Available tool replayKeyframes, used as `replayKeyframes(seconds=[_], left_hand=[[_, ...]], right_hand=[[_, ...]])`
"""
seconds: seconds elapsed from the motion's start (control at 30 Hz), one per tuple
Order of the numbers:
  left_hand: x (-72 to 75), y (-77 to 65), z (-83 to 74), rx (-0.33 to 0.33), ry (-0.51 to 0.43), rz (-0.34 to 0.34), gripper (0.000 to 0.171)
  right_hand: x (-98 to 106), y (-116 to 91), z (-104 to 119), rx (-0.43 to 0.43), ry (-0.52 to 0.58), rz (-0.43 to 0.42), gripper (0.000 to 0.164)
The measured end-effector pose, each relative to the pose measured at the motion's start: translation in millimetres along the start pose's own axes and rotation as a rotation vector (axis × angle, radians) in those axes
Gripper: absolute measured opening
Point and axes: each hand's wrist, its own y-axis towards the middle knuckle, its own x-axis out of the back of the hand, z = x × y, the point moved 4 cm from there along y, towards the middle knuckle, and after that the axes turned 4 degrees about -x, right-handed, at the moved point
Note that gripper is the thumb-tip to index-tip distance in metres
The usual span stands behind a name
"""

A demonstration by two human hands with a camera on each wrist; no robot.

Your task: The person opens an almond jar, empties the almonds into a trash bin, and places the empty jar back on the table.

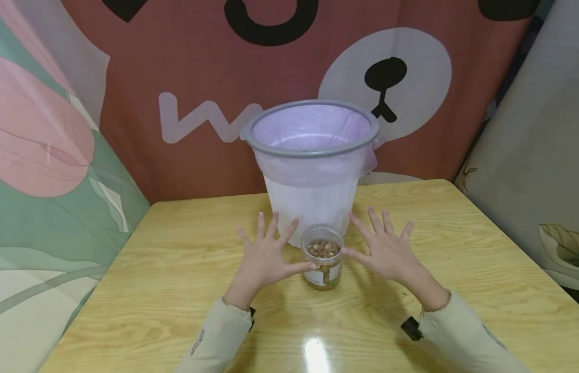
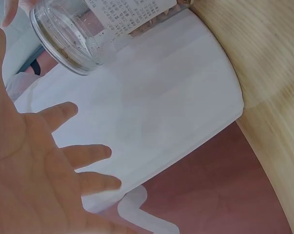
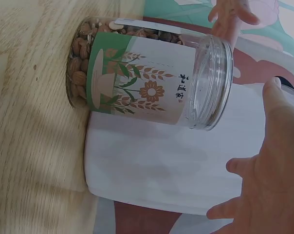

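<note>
A clear plastic jar of nuts [image 1: 323, 261] stands upright on the table, its mouth uncovered. Its green and white label [image 3: 142, 78] shows in the right wrist view. To the left of the jar, my left hand [image 1: 266, 259] is spread with fingers straight; its thumb tip comes close to the jar, and whether it touches I cannot tell. My right hand [image 1: 387, 248] is spread likewise on the other side, thumb pointing at the jar's rim. Neither hand holds anything. Right behind the jar stands a white bin [image 1: 312, 197] lined with a pale purple bag [image 1: 312, 127].
The wood-grain table [image 1: 177, 280] reaches back to a red curtain [image 1: 200, 62] with a cartoon print. A floral cloth [image 1: 42, 145] hangs on the left, and a grey cloth [image 1: 541, 129] on the right. The bin's grey rim [image 1: 312, 154] rises well above the jar.
</note>
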Motion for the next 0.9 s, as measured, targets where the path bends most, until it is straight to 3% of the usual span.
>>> replayKeyframes(seconds=[0.37,0.9], left_hand=[[-1.1,1.2,-0.8,-0.035,0.004,-0.009,0.094],[-2.3,3.6,-4.0,-0.112,0.001,-0.083,0.096]], right_hand=[[-2.9,-1.8,-5.7,-0.001,0.025,-0.003,0.079],[-13.5,-6.9,-19.1,0.029,0.058,-0.041,0.081]])
